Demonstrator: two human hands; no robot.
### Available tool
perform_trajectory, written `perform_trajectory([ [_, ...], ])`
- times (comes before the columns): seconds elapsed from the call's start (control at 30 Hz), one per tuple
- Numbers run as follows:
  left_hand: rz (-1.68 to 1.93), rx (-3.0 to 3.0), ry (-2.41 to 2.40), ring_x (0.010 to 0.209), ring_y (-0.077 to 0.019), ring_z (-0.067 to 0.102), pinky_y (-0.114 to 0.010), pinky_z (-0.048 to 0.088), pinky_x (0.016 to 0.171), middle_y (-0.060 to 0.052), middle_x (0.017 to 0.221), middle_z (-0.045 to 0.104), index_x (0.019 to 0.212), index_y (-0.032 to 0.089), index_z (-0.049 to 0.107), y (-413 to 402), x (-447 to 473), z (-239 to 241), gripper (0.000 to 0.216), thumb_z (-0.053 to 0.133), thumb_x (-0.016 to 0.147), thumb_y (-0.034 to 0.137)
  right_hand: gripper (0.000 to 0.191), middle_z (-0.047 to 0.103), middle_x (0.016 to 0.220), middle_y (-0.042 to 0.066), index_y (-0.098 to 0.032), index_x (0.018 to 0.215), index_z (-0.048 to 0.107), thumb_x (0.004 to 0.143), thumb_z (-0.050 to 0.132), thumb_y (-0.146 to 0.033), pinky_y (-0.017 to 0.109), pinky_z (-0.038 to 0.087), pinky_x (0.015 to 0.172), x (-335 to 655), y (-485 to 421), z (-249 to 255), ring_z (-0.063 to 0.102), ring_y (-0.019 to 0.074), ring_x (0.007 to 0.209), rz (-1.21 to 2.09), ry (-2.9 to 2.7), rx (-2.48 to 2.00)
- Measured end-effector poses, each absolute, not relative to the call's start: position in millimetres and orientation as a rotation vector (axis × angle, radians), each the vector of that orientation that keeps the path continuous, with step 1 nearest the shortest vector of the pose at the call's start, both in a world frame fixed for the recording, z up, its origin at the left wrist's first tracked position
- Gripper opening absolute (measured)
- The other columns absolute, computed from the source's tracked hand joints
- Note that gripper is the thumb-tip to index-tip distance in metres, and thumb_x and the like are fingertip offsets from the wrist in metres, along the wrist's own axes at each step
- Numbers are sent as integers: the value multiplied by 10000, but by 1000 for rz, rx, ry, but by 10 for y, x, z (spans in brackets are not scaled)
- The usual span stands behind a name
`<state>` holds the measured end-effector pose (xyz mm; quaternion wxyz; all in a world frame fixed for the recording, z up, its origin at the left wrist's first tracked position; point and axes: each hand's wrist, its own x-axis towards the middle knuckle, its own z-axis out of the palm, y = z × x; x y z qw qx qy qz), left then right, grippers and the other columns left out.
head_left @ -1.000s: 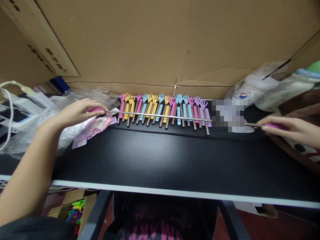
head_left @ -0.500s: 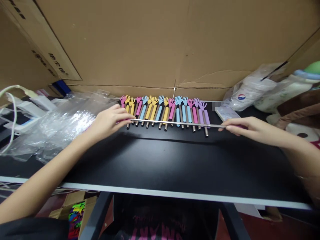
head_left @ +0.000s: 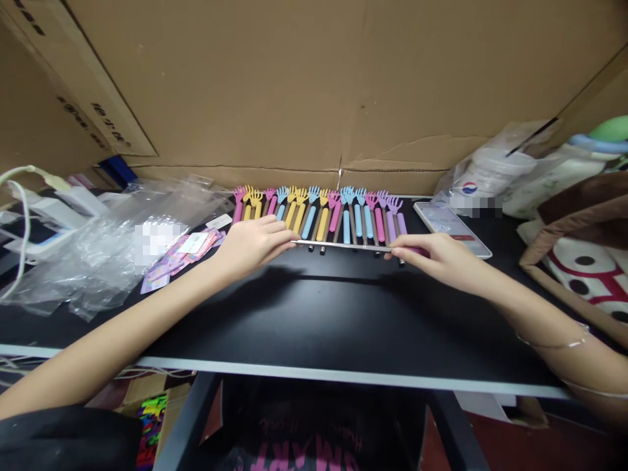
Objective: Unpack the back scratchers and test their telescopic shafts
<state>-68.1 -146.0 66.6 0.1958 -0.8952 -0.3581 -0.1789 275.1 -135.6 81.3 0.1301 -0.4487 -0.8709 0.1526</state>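
Note:
My left hand (head_left: 260,243) and my right hand (head_left: 426,252) are both closed on a telescopic back scratcher (head_left: 343,246), one at each end. Its thin metal rod runs level between them, just above the black table, and its ends are mostly hidden in my fingers. Behind the rod lies a row of back scratchers (head_left: 346,226) with claw-shaped heads in pink, yellow, blue and purple. Their heads point to the cardboard and their metal shafts towards me. My left hand hides the lower ends of those at the left.
Clear plastic bags (head_left: 98,255) and colourful printed cards (head_left: 181,255) lie at the left. On the right are a phone (head_left: 454,229), a bagged cup (head_left: 485,176) and a brown-strapped bag (head_left: 579,261). A cardboard wall (head_left: 294,85) stands behind; the table's pale edge (head_left: 314,374) runs in front.
My hands have come closer together, and the rod showing between them is much shorter. The printed cards and the whole phone now show where my arms covered them.

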Motion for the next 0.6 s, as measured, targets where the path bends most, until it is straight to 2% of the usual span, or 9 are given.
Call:
perform_trajectory([
  [0.17, -518, -2520, -963, 786, -154, 587, -257, 374, 597, -28, 807, 683, 948, 190, 678, -1478, -551, 646, 353, 365, 988, 347, 396, 660, 698, 5, -233, 857, 696, 892, 431, -525, 238, 344, 555, 2599, -1399, 802, 541, 132, 581, 441, -2520, -1334],
  [0.3, -570, -2553, -897, 753, -133, 594, -253, 332, 551, -5, 794, 681, 921, 196, 661, -1537, -311, 602, 299, 405, 979, 339, 375, 675, 719, 6, -252, 863, 692, 896, 422, -508, 244, 336, 565, 2339, -1484, 838, 575, 148, 619, 408, -2576, -1320],
  [0.5, -661, -2452, -983, 748, -139, 596, -256, 320, 542, -5, 765, 666, 892, 198, 642, -1541, -165, 552, 266, 437, 966, 350, 368, 664, 661, 2, -277, 864, 669, 913, 384, -505, 245, 242, 495, 2137, -1483, 866, 553, 155, 545, 68, -2606, -1322],
  [0.6, -613, -2484, -1002, 728, -137, 601, -261, 307, 526, -2, 763, 662, 886, 202, 631, -1530, -182, 553, 256, 441, 963, 354, 347, 664, 657, 3, -272, 885, 647, 912, 382, -494, 246, 238, 493, 2104, -1480, 831, 567, 164, 561, -34, -2646, -1276],
])
